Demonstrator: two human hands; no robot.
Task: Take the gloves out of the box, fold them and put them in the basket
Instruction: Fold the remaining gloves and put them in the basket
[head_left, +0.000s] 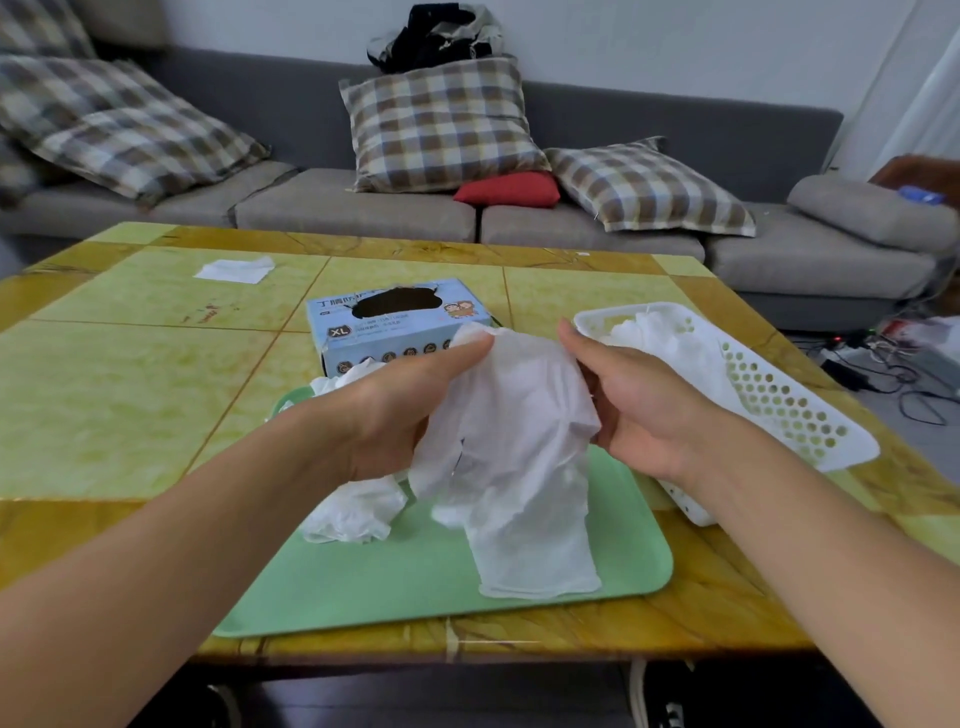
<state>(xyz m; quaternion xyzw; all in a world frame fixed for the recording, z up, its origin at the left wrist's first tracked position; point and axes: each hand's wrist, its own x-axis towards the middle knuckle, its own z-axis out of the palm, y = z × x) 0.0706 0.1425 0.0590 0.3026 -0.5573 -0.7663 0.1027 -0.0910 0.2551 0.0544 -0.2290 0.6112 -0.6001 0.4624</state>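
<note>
Both hands hold one white glove (519, 431) up over the green tray (415, 582). The left hand (410, 410) pinches the top of the glove with its thumb and curled fingers. The right hand (628, 405) grips the other side the same way. The glove hangs down between them, and its open end rests on the tray. Holding it by two sides pulls it flat, so I think it is being made ready to fold.

More crumpled gloves (353, 514) lie on the tray just under the left hand, waiting for their turn. The blue glove box (395, 332) stands on the counter (130, 395) right behind the tray, with its dark hole facing up. The white basket (795, 410) with holes sits just to the right, near the right hand. Some white gloves are in it already, so the job looks partly done.
</note>
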